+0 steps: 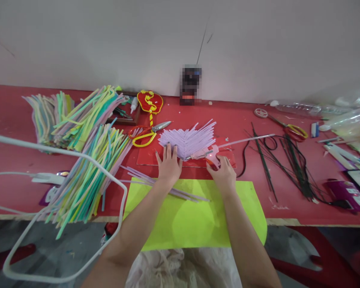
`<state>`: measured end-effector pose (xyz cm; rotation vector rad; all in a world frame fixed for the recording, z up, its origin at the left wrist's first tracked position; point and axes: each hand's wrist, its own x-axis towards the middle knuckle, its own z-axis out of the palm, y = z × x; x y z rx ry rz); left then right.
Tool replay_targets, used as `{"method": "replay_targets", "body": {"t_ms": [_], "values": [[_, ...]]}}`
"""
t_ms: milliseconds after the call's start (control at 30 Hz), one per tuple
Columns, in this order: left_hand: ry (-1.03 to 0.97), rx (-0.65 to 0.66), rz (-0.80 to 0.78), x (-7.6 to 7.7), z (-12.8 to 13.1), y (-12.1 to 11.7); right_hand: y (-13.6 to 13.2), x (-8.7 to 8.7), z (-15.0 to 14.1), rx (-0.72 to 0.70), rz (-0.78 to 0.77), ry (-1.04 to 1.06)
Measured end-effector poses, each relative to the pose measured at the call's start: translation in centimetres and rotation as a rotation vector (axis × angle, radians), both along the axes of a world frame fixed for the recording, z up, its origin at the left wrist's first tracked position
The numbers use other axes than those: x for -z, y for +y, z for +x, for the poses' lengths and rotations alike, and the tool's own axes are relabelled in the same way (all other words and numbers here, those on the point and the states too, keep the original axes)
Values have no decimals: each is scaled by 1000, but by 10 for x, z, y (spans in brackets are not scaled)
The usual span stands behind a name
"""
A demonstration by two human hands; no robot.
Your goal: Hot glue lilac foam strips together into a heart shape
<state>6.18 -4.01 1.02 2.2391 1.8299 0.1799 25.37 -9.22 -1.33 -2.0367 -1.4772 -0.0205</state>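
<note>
My left hand (168, 165) lies flat on the table with its fingers stretched out, the fingertips on the near edge of a lilac fan of paper strips (188, 140). That fan rests on a red sheet (229, 157). My right hand (223, 172) is closed around the handle of a pink hot glue gun (206, 153), whose nozzle points left at the base of the fan. A clear glue stick (248, 140) sticks out of the gun's back toward the right. Several loose lilac strips (165, 188) lie under my left wrist on a lime-green sheet (198, 216).
Heaps of pastel strips (87, 156) fill the left of the red table (21, 120). Yellow-handled scissors (148, 134) and a red and yellow ornament (150, 102) lie behind the fan. Black wires (288, 164), other scissors (291, 130) and plastic packs sit right. White cable (63, 224) loops at front left.
</note>
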Motion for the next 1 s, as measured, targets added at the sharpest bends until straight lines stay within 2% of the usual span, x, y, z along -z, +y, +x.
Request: {"method": "replay_targets", "body": {"t_ms": [500,1000], "values": [[-4,9,2,-2,0,0,0,4,5,-55,18,85],[-4,7,6,0,0,1,-2,5,8,-4,26,88]]}}
